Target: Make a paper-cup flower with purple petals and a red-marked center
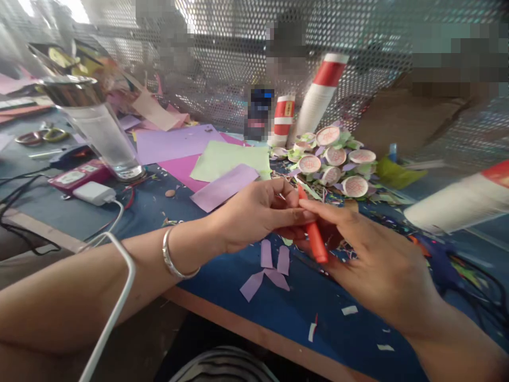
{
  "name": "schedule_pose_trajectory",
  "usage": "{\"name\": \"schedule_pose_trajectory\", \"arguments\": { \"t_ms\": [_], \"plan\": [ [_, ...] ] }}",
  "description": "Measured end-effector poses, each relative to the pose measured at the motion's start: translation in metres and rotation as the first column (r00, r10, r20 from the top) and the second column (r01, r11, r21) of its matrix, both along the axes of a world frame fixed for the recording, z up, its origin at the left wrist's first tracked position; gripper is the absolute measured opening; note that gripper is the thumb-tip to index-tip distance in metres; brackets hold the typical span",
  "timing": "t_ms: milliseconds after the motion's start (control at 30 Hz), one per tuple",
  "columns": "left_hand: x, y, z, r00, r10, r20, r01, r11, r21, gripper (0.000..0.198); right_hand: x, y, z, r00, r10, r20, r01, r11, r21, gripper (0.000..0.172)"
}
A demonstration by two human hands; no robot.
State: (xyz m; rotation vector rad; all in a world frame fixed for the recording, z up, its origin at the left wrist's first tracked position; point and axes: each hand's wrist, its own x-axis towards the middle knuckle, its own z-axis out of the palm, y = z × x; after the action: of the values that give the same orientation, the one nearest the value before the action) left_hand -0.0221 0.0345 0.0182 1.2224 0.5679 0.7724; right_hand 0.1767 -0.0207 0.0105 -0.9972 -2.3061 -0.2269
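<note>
My left hand [274, 207], with a silver bangle on the wrist, is closed, its thumb and fingers pinched at the upper part of a red marker-like stick [317, 241]. My right hand [369, 260] is closed round the same stick from the other side, its index finger meeting the left thumb. The stick tilts, its lower end towards me. Whether anything small sits between the fingertips is hidden. Just below the hands, several cut purple paper strips [265, 254] lie on the blue table [222, 270]. White paper scraps [350, 310] lie nearer the right forearm.
Behind the hands are purple and green paper sheets [234, 156] and a pile of round printed paper discs [334, 156]. Stacked paper cups [318, 101] lean at the back; another stack [457, 204] lies right. A tall glass [107, 132] and white cable [119, 297] are left.
</note>
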Motion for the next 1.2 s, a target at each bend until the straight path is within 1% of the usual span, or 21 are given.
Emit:
{"name": "schedule_pose_trajectory", "arguments": {
  "t_ms": [33,100,167,200,233,267,300,333,367,433,467,533,633,733,800,900,933,1000,1033,1133,1200],
  "plan": [
    [0.004,-0.001,-0.003,0.999,0.007,0.047,-0.007,1.0,0.007,0.023,0.002,0.001,-0.001,1.0,0.004,0.004,-0.005,0.999,0.043,0.053],
    [0.006,-0.001,-0.003,0.997,0.009,0.07,-0.014,0.997,0.073,0.015,0.006,0.003,-0.002,1.0,0.002,0.026,-0.004,0.997,0.083,0.058],
    [0.0,0.0,0.001,1.0,0.019,0.001,-0.019,0.98,0.197,0.01,0.008,0.004,-0.002,1.0,0.003,0.016,-0.005,0.994,0.106,0.057],
    [-0.005,0.0,0.002,0.998,0.033,-0.062,-0.015,0.961,0.276,0.009,0.008,0.004,-0.001,1.0,0.003,-0.005,-0.002,0.993,0.116,0.053],
    [-0.01,-0.001,0.003,0.988,0.081,-0.135,-0.023,0.922,0.386,0.008,0.008,0.003,0.0,0.999,0.002,-0.034,0.002,0.993,0.117,0.049],
    [-0.016,-0.002,0.003,0.955,0.14,-0.263,0.01,0.867,0.499,0.007,0.007,0.002,0.001,0.998,-0.003,-0.062,0.009,0.994,0.107,0.044],
    [-0.022,-0.004,0.001,0.916,0.191,-0.354,0.073,0.787,0.613,0.007,0.006,0.002,0.002,0.995,-0.015,-0.095,0.023,0.995,0.093,0.04],
    [-0.027,-0.006,-0.001,0.883,0.226,-0.412,0.155,0.687,0.71,0.007,0.005,0.002,0.003,0.992,-0.027,-0.123,0.036,0.996,0.077,0.036],
    [-0.03,-0.009,-0.005,0.876,0.216,-0.432,0.245,0.572,0.783,0.01,0.004,0.002,0.004,0.99,-0.034,-0.14,0.043,0.997,0.059,0.034],
    [-0.035,-0.014,-0.014,0.859,0.175,-0.482,0.396,0.372,0.84,0.016,0.003,0.003,0.005,0.986,-0.048,-0.16,0.054,0.998,0.033,0.03],
    [-0.036,-0.017,-0.018,0.84,0.187,-0.509,0.446,0.296,0.844,0.018,0.003,0.003,0.006,0.985,-0.056,-0.164,0.06,0.998,0.023,0.028],
    [-0.037,-0.021,-0.024,0.802,0.214,-0.558,0.524,0.196,0.829,0.019,0.003,0.004,0.007,0.983,-0.066,-0.172,0.068,0.998,0.009,0.025],
    [-0.034,-0.027,-0.031,0.777,0.269,-0.57,0.566,0.099,0.819,0.021,0.004,0.003,0.008,0.982,-0.071,-0.178,0.071,0.997,-0.004,0.021],
    [-0.028,-0.037,-0.04,0.752,0.399,-0.525,0.558,0.039,0.829,0.024,0.004,0.001,0.009,0.984,-0.072,-0.162,0.069,0.997,-0.023,0.021],
    [-0.022,-0.045,-0.047,0.691,0.528,-0.494,0.566,0.03,0.824,0.026,0.004,-0.001,0.011,0.983,-0.084,-0.165,0.078,0.996,-0.042,0.02],
    [-0.015,-0.057,-0.055,0.644,0.583,-0.496,0.59,0.034,0.807,0.031,0.005,-0.003,0.013,0.97,-0.143,-0.195,0.125,0.987,-0.101,0.019],
    [-0.014,-0.059,-0.056,0.629,0.595,-0.5,0.608,0.024,0.793,0.031,0.005,-0.004,0.014,0.965,-0.171,-0.201,0.147,0.98,-0.131,0.019],
    [-0.013,-0.062,-0.057,0.628,0.585,-0.513,0.625,0.014,0.781,0.029,0.005,-0.006,0.016,0.952,-0.23,-0.202,0.188,0.96,-0.205,0.017],
    [-0.014,-0.061,-0.056,0.64,0.562,-0.524,0.622,0.021,0.783,0.027,0.004,-0.006,0.016,0.945,-0.253,-0.208,0.201,0.95,-0.241,0.016],
    [-0.015,-0.059,-0.055,0.67,0.493,-0.555,0.6,0.08,0.796,0.024,0.001,-0.01,0.015,0.921,-0.296,-0.252,0.216,0.929,-0.3,0.013],
    [-0.017,-0.059,-0.054,0.658,0.518,-0.547,0.598,0.084,0.797,0.027,-0.001,-0.015,0.01,0.907,-0.32,-0.273,0.227,0.919,-0.321,0.012]
  ]
}}
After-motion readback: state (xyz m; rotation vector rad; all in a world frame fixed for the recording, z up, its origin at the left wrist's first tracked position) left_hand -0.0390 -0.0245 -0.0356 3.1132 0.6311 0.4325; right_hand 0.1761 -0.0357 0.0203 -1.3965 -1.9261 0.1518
